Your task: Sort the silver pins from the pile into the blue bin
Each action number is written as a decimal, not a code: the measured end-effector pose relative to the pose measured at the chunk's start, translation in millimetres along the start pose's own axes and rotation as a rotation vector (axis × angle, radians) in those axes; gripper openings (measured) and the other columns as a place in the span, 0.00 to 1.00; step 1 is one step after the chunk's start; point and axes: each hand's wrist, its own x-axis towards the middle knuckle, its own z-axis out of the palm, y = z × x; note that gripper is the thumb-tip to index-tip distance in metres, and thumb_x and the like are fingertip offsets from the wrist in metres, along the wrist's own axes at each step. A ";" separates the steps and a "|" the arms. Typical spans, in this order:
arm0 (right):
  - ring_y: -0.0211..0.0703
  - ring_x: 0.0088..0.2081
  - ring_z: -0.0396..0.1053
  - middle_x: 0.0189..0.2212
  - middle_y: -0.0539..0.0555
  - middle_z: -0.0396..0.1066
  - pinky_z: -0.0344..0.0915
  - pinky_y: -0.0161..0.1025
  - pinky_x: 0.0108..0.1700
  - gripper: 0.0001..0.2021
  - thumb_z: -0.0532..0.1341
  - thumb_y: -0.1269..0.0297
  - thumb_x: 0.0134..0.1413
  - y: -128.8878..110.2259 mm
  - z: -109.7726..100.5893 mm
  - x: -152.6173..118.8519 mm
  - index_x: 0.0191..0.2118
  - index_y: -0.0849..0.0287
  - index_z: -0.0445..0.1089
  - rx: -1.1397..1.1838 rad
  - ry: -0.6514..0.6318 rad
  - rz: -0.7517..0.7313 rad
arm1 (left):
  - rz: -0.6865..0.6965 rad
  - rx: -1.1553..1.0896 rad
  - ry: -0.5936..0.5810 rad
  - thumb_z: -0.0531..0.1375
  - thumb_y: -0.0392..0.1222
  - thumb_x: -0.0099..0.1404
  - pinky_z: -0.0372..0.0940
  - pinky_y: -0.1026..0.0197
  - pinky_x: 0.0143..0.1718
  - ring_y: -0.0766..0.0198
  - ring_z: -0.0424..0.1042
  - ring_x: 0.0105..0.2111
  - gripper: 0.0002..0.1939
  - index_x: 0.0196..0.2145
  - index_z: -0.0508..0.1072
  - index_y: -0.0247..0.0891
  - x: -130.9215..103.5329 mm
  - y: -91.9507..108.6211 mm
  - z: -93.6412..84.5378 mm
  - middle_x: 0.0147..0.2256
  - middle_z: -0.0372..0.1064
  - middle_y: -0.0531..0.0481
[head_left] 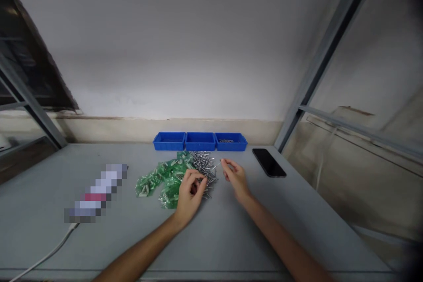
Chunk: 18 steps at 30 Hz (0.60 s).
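A heap of thin silvery metal screws [202, 161] lies in the middle of the table. My right hand [236, 179], to the right of the heap, pinches one slender screw [216, 165] between thumb and fingertips. Over the heap's near left side is my left hand [190, 198], its fingers curled and the thumb brought close to the index fingertip. Whatever its fingertips may hold is hidden among the screws. Green clear plastic bags [153, 180] with small white pieces inside lie just left of the heap, partly behind my left hand.
Three blue trays stand in a row by the wall: a left tray [169, 146], a middle tray [200, 146] and a right tray [231, 146] containing some screws. A black phone [269, 163] lies at right. A blurred-out object [99, 194] with a white cable [49, 253] is at left.
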 end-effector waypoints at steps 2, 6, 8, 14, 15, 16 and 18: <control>0.31 0.15 0.53 0.14 0.46 0.60 0.48 0.30 0.17 0.24 0.63 0.45 0.38 2.1 -2.4 3.5 0.33 0.63 0.71 -0.018 0.044 0.004 | 0.006 -0.004 -0.028 0.52 0.41 0.65 0.59 0.66 0.26 0.67 0.63 0.30 0.12 0.28 0.69 0.35 -0.4 4.6 -1.2 0.34 0.60 0.48; 0.32 0.17 0.55 0.18 0.48 0.63 0.48 0.31 0.17 0.24 0.63 0.45 0.38 1.9 -0.2 2.8 0.33 0.64 0.71 -0.010 0.053 -0.015 | 0.001 -0.025 -0.065 0.50 0.42 0.66 0.60 0.65 0.29 0.65 0.64 0.33 0.16 0.24 0.70 0.35 -3.3 11.4 -2.3 0.33 0.60 0.47; 0.31 0.17 0.54 0.17 0.48 0.63 0.47 0.30 0.17 0.24 0.63 0.45 0.38 -1.1 1.3 0.2 0.33 0.64 0.72 -0.007 0.012 -0.023 | 0.015 -0.026 -0.057 0.50 0.41 0.66 0.60 0.65 0.29 0.65 0.64 0.33 0.16 0.23 0.70 0.35 -5.7 13.2 -2.6 0.32 0.60 0.48; 0.32 0.16 0.55 0.17 0.49 0.65 0.47 0.31 0.16 0.24 0.64 0.46 0.36 -7.8 1.0 -2.3 0.33 0.65 0.74 -0.025 -0.016 -0.021 | 0.100 -0.013 -0.078 0.50 0.37 0.65 0.58 0.66 0.27 0.67 0.64 0.29 0.16 0.22 0.68 0.35 -12.0 14.8 -0.5 0.29 0.61 0.48; 0.32 0.16 0.55 0.18 0.50 0.66 0.48 0.31 0.16 0.24 0.64 0.46 0.36 -8.3 0.8 -2.0 0.32 0.65 0.74 -0.027 -0.012 -0.027 | 0.117 -0.009 -0.090 0.50 0.36 0.65 0.58 0.66 0.26 0.67 0.64 0.28 0.15 0.22 0.68 0.35 -12.6 15.7 -0.1 0.29 0.61 0.48; 0.31 0.16 0.55 0.19 0.51 0.67 0.48 0.31 0.16 0.24 0.64 0.46 0.35 -8.8 0.6 -1.9 0.31 0.65 0.74 -0.031 -0.012 -0.034 | 0.133 -0.004 -0.103 0.51 0.36 0.65 0.59 0.66 0.26 0.67 0.64 0.28 0.15 0.22 0.68 0.35 -13.2 17.1 0.2 0.29 0.61 0.48; 0.32 0.16 0.56 0.20 0.52 0.68 0.50 0.31 0.16 0.23 0.63 0.46 0.37 -10.6 0.3 -2.5 0.31 0.64 0.73 -0.053 -0.021 -0.049 | 0.162 0.004 -0.124 0.51 0.35 0.64 0.59 0.66 0.26 0.66 0.65 0.28 0.14 0.22 0.67 0.35 -14.4 20.4 0.5 0.28 0.61 0.47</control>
